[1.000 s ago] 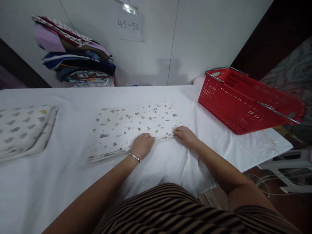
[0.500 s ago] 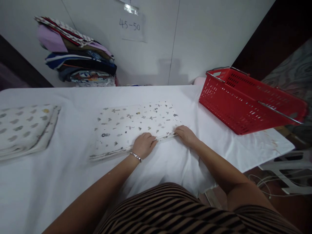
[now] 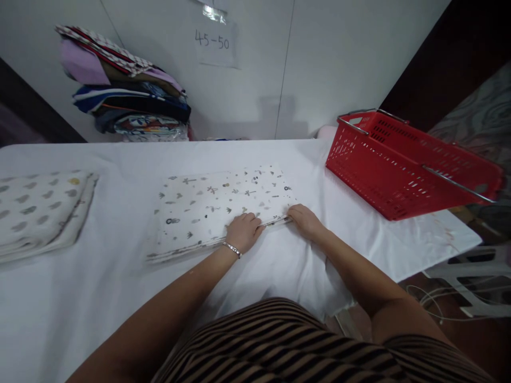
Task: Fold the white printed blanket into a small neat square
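A white cloth with small grey and yellow prints lies folded in layers on the white-covered table. My left hand, with a bracelet at the wrist, is closed over its near edge, right of the middle. At the near right corner my right hand pinches the layers between thumb and fingers. The undersides of both hands are hidden.
At the left lies another folded cloth with larger grey prints. A red basket with metal handles stands at the right of the table. Folded clothes are piled behind the far edge, below a paper sign.
My left hand has slid a little to the right along the cloth's near edge, closer to my right hand. The right hand has barely moved.
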A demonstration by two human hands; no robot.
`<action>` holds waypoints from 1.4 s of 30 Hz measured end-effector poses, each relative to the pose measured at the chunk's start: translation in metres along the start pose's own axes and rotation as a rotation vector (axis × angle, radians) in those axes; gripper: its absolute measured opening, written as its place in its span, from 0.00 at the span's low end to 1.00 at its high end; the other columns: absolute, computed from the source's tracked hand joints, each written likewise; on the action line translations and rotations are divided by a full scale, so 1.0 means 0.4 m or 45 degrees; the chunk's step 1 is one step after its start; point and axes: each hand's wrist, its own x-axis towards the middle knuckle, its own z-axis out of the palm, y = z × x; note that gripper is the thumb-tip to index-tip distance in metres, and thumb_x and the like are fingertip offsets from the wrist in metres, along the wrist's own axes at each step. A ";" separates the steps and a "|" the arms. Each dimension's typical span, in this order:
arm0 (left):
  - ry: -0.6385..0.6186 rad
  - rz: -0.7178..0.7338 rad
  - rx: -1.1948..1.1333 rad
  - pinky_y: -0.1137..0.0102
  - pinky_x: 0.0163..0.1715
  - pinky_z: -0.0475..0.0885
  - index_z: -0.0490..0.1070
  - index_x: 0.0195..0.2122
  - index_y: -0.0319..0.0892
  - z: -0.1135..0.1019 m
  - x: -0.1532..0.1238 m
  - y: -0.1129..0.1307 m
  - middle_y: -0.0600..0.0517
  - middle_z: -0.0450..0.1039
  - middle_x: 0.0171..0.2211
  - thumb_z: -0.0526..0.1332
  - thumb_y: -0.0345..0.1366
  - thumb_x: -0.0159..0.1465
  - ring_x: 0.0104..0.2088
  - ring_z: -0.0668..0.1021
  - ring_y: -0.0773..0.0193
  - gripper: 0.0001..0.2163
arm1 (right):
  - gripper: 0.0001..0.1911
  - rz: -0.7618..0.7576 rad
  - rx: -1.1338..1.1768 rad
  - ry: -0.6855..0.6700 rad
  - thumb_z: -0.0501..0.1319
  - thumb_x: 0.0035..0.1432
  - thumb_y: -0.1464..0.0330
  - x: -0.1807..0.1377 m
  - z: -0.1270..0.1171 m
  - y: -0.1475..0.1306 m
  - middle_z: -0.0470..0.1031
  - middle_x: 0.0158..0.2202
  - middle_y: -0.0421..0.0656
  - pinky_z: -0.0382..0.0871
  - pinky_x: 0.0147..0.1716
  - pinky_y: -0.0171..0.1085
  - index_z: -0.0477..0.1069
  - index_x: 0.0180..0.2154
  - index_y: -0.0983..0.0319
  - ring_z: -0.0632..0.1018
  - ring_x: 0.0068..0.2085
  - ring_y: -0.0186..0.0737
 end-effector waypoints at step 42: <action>-0.078 0.069 0.062 0.66 0.35 0.65 0.70 0.35 0.40 0.018 0.069 0.050 0.46 0.71 0.35 0.48 0.35 0.66 0.38 0.72 0.60 0.12 | 0.09 0.385 -0.214 0.044 0.54 0.55 0.76 -0.045 -0.017 0.025 0.70 0.39 0.47 0.63 0.35 0.39 0.66 0.38 0.61 0.69 0.40 0.44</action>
